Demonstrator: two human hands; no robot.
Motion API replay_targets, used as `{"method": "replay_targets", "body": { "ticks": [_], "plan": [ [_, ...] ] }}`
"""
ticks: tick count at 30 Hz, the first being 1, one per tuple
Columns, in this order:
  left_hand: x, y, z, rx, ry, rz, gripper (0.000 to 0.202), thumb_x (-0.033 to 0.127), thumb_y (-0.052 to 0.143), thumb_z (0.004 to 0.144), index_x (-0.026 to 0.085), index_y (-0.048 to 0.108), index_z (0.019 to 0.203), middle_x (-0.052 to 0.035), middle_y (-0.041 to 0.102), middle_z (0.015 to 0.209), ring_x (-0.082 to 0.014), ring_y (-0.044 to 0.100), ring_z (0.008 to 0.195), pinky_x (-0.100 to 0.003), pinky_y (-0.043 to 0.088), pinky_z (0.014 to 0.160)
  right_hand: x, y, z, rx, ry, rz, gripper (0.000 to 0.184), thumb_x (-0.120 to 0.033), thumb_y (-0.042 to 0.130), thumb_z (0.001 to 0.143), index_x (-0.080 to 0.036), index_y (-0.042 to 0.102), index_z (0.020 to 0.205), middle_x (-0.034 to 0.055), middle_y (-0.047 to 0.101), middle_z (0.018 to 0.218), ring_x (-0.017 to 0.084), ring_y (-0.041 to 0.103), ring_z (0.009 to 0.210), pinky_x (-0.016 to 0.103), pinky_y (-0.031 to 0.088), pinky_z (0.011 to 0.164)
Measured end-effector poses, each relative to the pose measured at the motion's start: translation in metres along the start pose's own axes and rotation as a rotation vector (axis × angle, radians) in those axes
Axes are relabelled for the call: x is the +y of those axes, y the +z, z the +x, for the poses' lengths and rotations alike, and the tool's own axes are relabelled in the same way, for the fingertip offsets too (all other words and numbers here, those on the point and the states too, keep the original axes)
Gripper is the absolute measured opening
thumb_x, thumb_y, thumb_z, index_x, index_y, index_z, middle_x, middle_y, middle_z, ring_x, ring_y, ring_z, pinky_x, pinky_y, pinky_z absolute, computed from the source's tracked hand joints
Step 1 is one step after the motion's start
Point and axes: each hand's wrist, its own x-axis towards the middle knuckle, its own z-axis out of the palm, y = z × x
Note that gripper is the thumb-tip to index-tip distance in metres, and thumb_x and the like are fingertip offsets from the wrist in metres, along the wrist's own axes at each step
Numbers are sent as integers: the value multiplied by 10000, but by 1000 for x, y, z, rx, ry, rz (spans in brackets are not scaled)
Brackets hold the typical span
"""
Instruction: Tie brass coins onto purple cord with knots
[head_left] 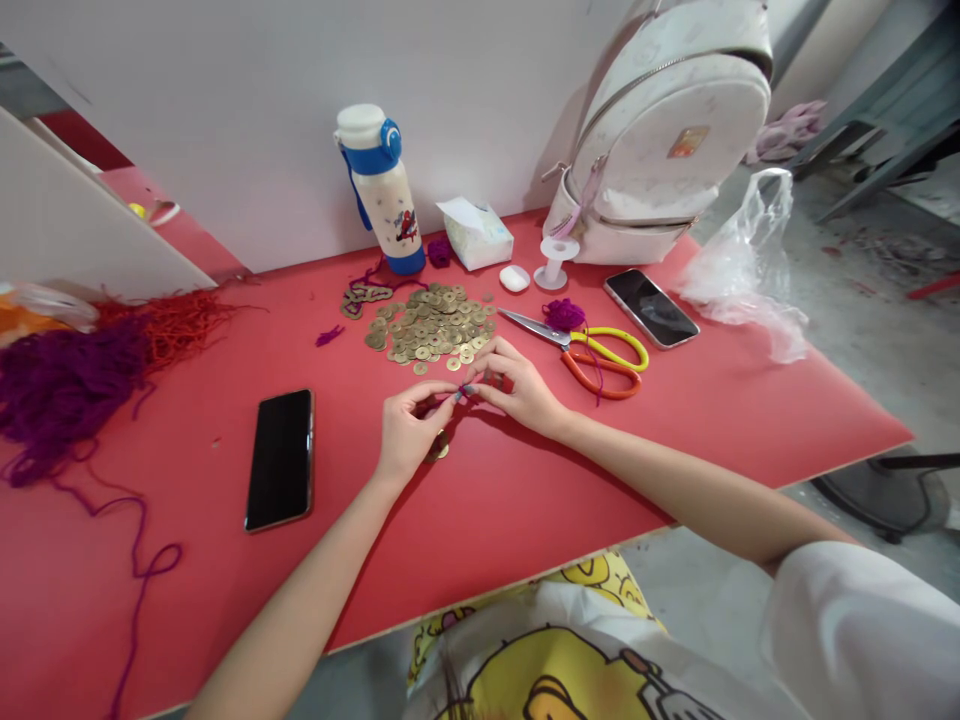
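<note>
My left hand [409, 425] and my right hand [517, 388] meet over the red table, fingertips nearly touching. Both pinch a short stretch of purple yarn [465, 390] between thumb and forefinger. Below my left fingers a few brass coins [441, 447] show, partly hidden by the hand; whether they hang on the yarn I cannot tell. Just beyond my hands lies a heap of holed brass coins [439, 322]. To the right of my right hand are scissors [600, 355] with yellow and orange handles, a small purple yarn ball [564, 314] resting by their blades.
One phone [279, 460] lies at left, another [651, 307] at right. Behind the coins stand a water bottle [386, 195], a tissue pack [480, 238], a white spool [556, 262] and a backpack [667, 140]. Purple yarn [67, 385] is piled far left; a plastic bag [750, 270] sits right.
</note>
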Motion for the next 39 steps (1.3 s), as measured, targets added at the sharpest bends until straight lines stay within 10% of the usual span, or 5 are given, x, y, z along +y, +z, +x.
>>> {"method": "replay_targets", "body": {
  "ticks": [15,29,39],
  "plan": [
    [-1,0,-1,32,-133,-79,221,334,756,722,168,776,866,-31,706,650,-130,589,445,-220,441,363,0,1,0,92,116,-58,22,-201,592,865,-190,611,860,32,553,943,133,529,758,269,447,678],
    [1,2,-2,61,-226,-323,295,384,830,619,169,753,805,-52,748,725,-157,644,534,-232,482,389,0,1,0,-215,-30,-212,99,-192,618,882,-184,630,784,27,570,829,165,534,807,270,414,700],
    [0,0,0,61,-84,-122,168,312,770,702,184,758,811,-44,745,742,-172,683,648,-259,561,575,-4,0,-2,-49,-8,-124,132,-257,620,907,-209,634,1029,46,583,978,147,555,799,260,466,691]
  ]
}}
